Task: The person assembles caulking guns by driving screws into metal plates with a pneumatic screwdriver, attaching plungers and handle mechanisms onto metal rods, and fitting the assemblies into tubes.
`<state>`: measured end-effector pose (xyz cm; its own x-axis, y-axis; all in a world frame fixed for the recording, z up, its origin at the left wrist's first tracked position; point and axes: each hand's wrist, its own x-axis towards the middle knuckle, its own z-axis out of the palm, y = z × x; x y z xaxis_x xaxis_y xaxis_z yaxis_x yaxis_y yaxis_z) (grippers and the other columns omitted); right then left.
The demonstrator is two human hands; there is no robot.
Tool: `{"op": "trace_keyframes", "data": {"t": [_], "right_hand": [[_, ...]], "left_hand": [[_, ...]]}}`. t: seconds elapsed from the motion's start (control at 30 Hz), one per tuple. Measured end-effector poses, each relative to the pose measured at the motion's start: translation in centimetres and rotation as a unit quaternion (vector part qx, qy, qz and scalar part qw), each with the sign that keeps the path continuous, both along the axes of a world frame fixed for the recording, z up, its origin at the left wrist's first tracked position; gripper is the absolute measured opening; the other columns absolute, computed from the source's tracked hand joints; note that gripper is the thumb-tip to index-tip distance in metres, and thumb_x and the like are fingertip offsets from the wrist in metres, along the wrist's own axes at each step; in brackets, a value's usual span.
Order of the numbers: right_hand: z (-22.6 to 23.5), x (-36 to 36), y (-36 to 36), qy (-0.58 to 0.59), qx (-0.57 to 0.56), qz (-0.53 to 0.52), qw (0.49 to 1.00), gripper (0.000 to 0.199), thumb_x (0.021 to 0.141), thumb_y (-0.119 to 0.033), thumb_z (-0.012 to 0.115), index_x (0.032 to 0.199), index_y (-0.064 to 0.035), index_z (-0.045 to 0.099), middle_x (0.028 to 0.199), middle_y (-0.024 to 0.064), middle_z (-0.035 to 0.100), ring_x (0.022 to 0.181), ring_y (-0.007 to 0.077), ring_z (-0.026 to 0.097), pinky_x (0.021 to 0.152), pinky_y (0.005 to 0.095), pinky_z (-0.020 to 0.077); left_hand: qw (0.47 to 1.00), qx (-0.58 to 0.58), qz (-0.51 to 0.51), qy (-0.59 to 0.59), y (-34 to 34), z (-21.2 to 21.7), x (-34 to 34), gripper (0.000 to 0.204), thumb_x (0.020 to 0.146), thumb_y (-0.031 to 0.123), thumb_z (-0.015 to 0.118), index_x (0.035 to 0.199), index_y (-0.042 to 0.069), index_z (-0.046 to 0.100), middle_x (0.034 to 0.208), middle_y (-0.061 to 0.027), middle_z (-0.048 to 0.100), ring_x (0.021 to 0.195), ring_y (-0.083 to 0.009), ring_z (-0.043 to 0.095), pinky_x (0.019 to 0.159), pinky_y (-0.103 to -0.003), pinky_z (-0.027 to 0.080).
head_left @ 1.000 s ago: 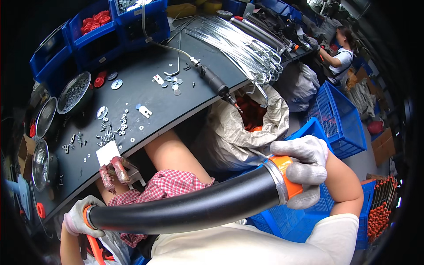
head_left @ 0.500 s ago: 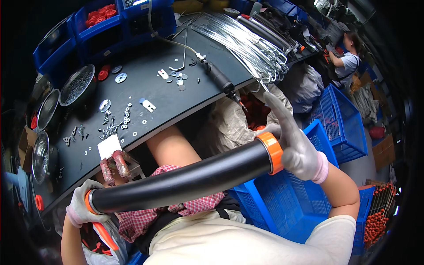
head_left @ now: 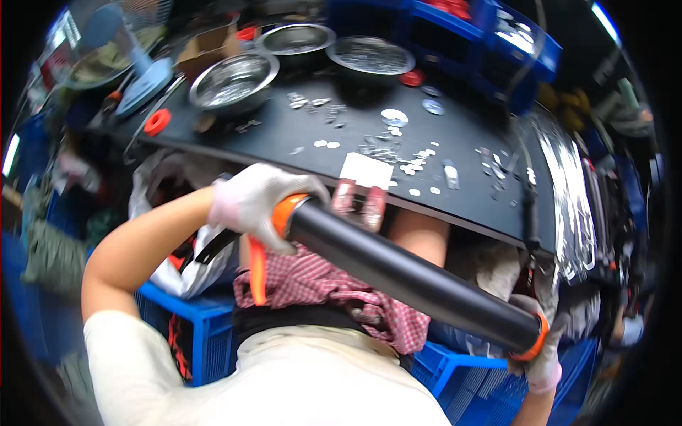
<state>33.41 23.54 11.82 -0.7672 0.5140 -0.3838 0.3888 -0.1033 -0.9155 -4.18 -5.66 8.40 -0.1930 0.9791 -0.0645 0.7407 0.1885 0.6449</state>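
Observation:
A long black tube point(head_left: 412, 277) with an orange ring at each end lies slantwise across my lap, its left end higher in view. My gloved left hand point(head_left: 259, 199) is closed around the left orange ring point(head_left: 286, 213). An orange strip point(head_left: 257, 273) hangs just below that hand; whether it joins the tube I cannot tell. At the other end my gloved right hand point(head_left: 547, 366) grips the tube by the right orange ring point(head_left: 533, 339), its fingers partly behind it. Beyond the tube, a small fixture with two reddish wrapped posts point(head_left: 373, 208) and a white card point(head_left: 366, 170) stands at the table edge.
Washers, screws and small metal plates lie on the dark table point(head_left: 284, 138). Metal bowls point(head_left: 234, 78) and blue bins point(head_left: 455, 28) stand behind. A powered driver point(head_left: 531, 213) and bent metal rods point(head_left: 568, 184) are at right. Blue crates point(head_left: 213, 348) flank my lap.
My view has swung left, so the table appears farther right. My right hand, spread against the right ring earlier, now wraps around that end. The tube now slopes down to the right.

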Motion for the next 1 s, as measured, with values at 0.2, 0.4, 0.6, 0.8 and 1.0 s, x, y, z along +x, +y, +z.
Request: {"op": "trace_keyframes", "data": {"t": [0.2,0.4,0.6,0.8,1.0], "right_hand": [[-0.6,-3.7,-0.4,0.039,0.275,0.012,0.961,0.088,0.087,-0.076,0.023,0.134,-0.0043,0.042,0.114,0.0094,0.057,0.071,0.0071,0.058,0.050,0.0184,0.0454],[-4.4,-3.9,5.6,0.409,0.474,0.142,0.766,0.084,0.086,-0.062,0.051,0.143,-0.0054,0.026,0.123,0.0157,0.045,0.104,0.0226,0.052,0.084,0.0324,0.0449],[-3.0,-13.1,-4.1,0.414,-0.166,0.162,0.880,0.071,0.087,-0.033,0.064,0.146,-0.0113,0.030,0.130,0.0133,0.050,0.114,0.0260,0.053,0.088,0.0369,0.0496],[-9.8,-19.2,-11.9,0.195,0.565,0.593,0.539,0.081,0.070,-0.044,0.075,0.136,-0.0111,0.044,0.127,0.0223,0.051,0.119,0.0360,0.051,0.093,0.0472,0.0440],[-14.8,-19.9,-12.4,-0.051,0.535,0.594,0.599,0.092,0.072,-0.041,0.075,0.147,-0.0209,0.026,0.125,0.0247,0.052,0.113,0.0420,0.052,0.096,0.0477,0.0441]], "left_hand": [[0.995,-0.033,0.089,0.003,-3.0,0.9,1.2,0.062,0.055,0.026,0.082,0.110,0.012,0.058,0.096,-0.0077,0.067,0.085,-0.0243,0.066,0.082,-0.033,0.052],[0.981,0.110,0.141,0.075,-7.0,-0.1,2.4,0.053,0.054,0.022,0.080,0.101,0.013,0.057,0.088,-0.0062,0.067,0.079,-0.0284,0.065,0.076,-0.035,0.051],[0.860,0.228,0.340,0.305,-15.9,-0.5,6.9,0.061,0.047,0.016,0.085,0.102,0.013,0.056,0.094,-0.0049,0.065,0.085,-0.0268,0.064,0.079,-0.037,0.047],[0.491,0.194,0.806,0.267,-32.6,-7.6,23.8,0.056,0.063,0.008,0.079,0.112,0.004,0.053,0.102,-0.0074,0.060,0.093,-0.0192,0.059,0.087,-0.033,0.047],[0.276,0.098,0.951,0.099,-46.6,-19.6,43.7,0.031,0.076,0.011,0.072,0.099,0.005,0.052,0.082,-0.0037,0.054,0.072,-0.0136,0.051,0.067,-0.033,0.046]]}}
